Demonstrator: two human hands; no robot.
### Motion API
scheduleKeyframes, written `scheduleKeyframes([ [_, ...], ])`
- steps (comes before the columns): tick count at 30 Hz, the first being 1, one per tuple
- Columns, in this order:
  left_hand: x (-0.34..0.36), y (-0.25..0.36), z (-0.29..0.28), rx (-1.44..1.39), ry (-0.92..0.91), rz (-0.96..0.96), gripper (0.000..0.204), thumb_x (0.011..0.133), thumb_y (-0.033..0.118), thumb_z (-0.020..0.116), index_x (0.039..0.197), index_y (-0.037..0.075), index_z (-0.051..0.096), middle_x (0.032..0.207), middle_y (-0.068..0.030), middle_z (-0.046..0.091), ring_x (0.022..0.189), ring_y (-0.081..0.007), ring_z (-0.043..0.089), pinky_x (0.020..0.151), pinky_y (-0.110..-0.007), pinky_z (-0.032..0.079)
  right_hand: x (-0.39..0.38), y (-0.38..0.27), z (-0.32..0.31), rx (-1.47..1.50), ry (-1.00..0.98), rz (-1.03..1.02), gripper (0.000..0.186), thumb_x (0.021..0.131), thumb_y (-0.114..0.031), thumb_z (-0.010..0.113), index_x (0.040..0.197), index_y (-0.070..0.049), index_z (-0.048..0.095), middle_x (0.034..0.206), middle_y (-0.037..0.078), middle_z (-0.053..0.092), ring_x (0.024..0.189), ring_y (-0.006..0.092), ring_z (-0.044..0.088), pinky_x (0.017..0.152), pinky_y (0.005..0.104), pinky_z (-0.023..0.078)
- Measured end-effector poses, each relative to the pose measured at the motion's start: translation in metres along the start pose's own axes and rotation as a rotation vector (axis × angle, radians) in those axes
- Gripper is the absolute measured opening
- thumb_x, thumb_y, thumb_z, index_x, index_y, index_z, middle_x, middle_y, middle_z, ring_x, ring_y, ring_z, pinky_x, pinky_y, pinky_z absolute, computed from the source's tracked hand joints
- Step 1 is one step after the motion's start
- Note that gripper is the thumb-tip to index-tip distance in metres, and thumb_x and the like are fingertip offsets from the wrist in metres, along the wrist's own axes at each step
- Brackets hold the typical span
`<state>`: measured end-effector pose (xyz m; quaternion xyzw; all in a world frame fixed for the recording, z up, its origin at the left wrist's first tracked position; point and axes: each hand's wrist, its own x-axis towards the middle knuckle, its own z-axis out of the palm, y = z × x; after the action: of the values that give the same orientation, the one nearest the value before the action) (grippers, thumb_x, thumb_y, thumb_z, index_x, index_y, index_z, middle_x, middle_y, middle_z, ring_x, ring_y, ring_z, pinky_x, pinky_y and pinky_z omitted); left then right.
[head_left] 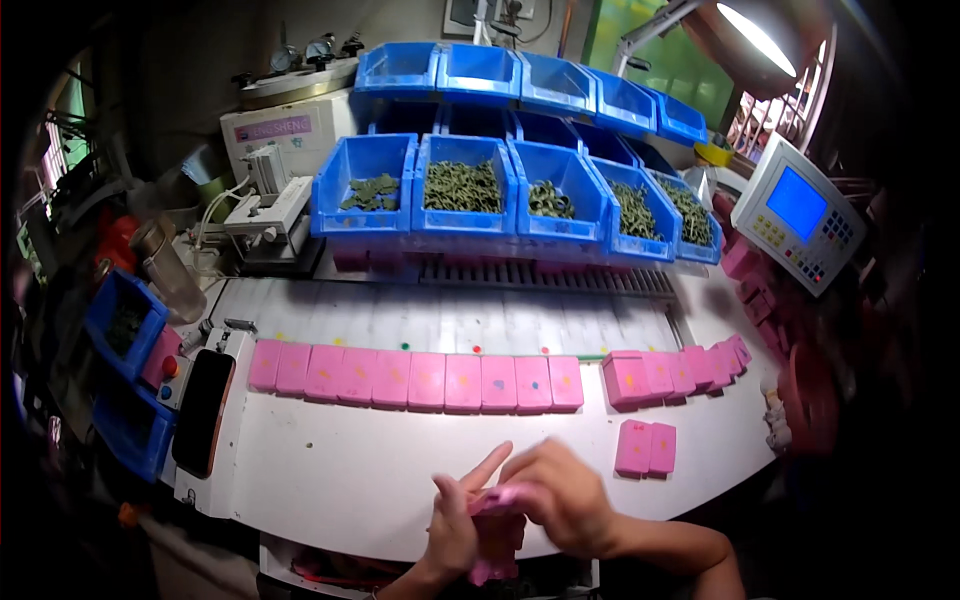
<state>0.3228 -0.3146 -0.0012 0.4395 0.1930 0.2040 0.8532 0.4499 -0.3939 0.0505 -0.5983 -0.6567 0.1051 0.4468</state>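
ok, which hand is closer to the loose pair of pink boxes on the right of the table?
Right. The right hand lies just below-left of the pink pair; the left hand is farther left, beyond it. Both grip a pink piece.

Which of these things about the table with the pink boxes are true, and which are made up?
1. Both hands hold one pink box at the near edge of the table. True: the left hand and the right hand are together on the pink box.
2. The blue bins at the back hold red balls. False: the blue bins hold dark green pieces.
3. A long row of pink boxes lies across the white table. True.
4. A phone lies at the left end of the table. True.
5. The control panel with the blue screen stands on the left. False: the control panel is on the right.
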Motion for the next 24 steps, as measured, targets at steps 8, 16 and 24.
scheduleKeyframes([
  [8, -0.005, -0.001, 0.025, 0.195, -0.306, 0.146, 0.085, 0.08, 0.072, 0.034, 0.13, 0.005, 0.02, 0.09, -0.0133, 0.051, 0.056, -0.0172, 0.054, 0.049, -0.028, 0.046, -0.01, 0.005, -0.005, 1.16, -0.071, 1.026, 0.046, 0.097, -0.037, 0.032, 0.091, 0.002, 0.056, 0.068, 0.01, 0.059, 0.048, 0.0159, 0.056, 0.037, 0.0239, 0.045],
  [16, -0.004, -0.005, 0.006, 0.07, -0.038, 0.081, 0.054, 0.094, 0.055, 0.018, 0.114, 0.008, 0.032, 0.059, -0.0087, 0.048, 0.044, -0.0102, 0.043, 0.041, -0.02, 0.037, -0.076, 0.021, -0.001, -0.315, -0.093, 0.447, 0.049, 0.084, -0.004, 0.049, 0.131, 0.004, 0.036, 0.127, 0.024, 0.038, 0.105, 0.0385, 0.044, 0.092, 0.0408, 0.037],
  [24, 0.011, -0.031, 0.006, 0.134, 0.183, 0.087, 0.038, 0.099, 0.035, 0.016, 0.106, 0.007, 0.041, 0.072, -0.0107, 0.053, 0.048, -0.0123, 0.047, 0.045, -0.022, 0.04, -0.069, -0.014, -0.006, -0.519, 0.093, 0.141, 0.059, 0.067, 0.008, 0.052, 0.126, 0.004, 0.046, 0.132, 0.023, 0.043, 0.1, 0.0314, 0.051, 0.084, 0.0379, 0.04],
])
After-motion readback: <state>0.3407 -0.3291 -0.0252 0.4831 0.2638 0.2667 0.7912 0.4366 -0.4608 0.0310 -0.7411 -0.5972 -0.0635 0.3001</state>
